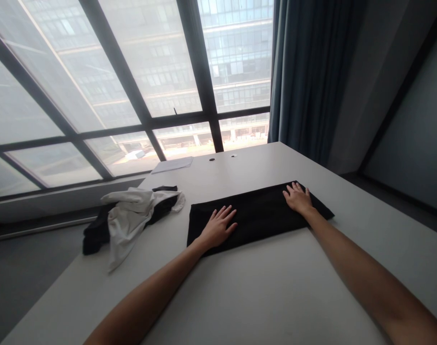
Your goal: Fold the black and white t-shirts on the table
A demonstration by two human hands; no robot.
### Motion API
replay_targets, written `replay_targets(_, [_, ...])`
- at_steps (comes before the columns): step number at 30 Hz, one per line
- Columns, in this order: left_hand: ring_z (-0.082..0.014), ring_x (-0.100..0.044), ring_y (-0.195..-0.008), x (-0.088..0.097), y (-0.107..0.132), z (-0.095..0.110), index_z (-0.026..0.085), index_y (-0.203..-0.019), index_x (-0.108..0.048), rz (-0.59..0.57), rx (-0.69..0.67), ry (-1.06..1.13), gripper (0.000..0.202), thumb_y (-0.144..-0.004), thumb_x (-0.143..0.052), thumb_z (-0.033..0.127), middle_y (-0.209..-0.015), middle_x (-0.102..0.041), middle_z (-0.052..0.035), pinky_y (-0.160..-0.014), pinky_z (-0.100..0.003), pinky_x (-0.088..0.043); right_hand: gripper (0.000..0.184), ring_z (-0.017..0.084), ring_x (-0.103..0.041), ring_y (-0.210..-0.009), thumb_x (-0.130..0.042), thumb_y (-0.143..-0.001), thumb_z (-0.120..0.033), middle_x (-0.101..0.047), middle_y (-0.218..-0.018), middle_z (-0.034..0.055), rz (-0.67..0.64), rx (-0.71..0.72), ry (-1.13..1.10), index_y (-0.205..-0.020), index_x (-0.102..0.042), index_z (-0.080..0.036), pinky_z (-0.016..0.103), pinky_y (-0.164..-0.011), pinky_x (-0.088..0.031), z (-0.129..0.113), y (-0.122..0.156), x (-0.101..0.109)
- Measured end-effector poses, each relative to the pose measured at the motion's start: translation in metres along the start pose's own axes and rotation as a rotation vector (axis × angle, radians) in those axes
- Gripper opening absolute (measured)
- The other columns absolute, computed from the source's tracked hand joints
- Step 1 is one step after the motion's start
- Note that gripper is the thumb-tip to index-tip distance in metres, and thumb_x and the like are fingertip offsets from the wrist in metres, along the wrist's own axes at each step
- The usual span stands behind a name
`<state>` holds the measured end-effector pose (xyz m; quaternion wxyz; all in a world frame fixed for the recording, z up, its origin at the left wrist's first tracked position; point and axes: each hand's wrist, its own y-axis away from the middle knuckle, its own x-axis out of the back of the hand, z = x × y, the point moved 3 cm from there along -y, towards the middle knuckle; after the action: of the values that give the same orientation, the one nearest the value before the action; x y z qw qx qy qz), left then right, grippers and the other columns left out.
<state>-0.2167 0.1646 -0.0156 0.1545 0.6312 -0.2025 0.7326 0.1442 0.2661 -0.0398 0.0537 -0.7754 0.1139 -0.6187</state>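
A black folded cloth [257, 215] lies flat on the white table in a long, narrow rectangle. Spread over its left part is my left hand [218, 227], palm down with the fingers apart. My right hand [298, 197] rests the same way near the cloth's far right edge, fingers stretched out. Neither hand grips the fabric. Whether the cloth is a garment, and of what kind, cannot be made out. To the left, a crumpled heap holds a whitish cloth [130, 211] and a black cloth [96, 232] partly under it.
The white table [240, 297] reaches toward the large windows. Papers [172, 164] lie at its far left corner, and two round holes [212, 159] sit near the far edge. A blue curtain [301, 81] hangs behind the right side. The heap overhangs the table's left edge.
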Motion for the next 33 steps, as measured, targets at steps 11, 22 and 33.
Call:
replay_targets(11, [-0.0268, -0.017, -0.151, -0.001, -0.001, -0.001, 0.031, -0.155, -0.033, 0.008, 0.002, 0.015, 0.059, -0.102, -0.036, 0.057, -0.163, -0.024, -0.0024, -0.122, -0.051, -0.013, 0.053, 0.023, -0.020, -0.150, -0.037, -0.101, -0.044, -0.029, -0.162, 0.0074, -0.025, 0.629, -0.179, -0.150, -0.044, -0.024, 0.048, -0.121, -0.016, -0.087, 0.042, 0.021])
replay_targets(22, [-0.0259, -0.016, -0.152, 0.002, 0.000, 0.003, 0.029, -0.154, -0.035, 0.002, 0.005, 0.013, 0.059, -0.102, -0.036, 0.056, -0.163, -0.024, -0.0030, -0.123, -0.050, -0.012, 0.058, 0.025, -0.018, -0.151, -0.027, -0.103, -0.051, -0.027, -0.162, 0.0094, -0.152, 0.322, -0.081, -0.151, -0.041, -0.023, 0.057, -0.120, -0.012, -0.047, 0.017, -0.001])
replay_targets(33, [-0.0260, -0.016, -0.152, -0.003, 0.000, -0.003, 0.030, -0.155, -0.033, 0.007, -0.002, 0.010, 0.060, -0.102, -0.034, 0.058, -0.163, -0.023, -0.0022, -0.123, -0.050, -0.012, 0.061, 0.030, -0.022, -0.149, -0.024, -0.101, -0.049, -0.030, -0.160, 0.0142, -0.015, 0.029, 0.006, -0.148, -0.046, -0.016, 0.061, -0.118, -0.012, 0.013, -0.006, -0.003])
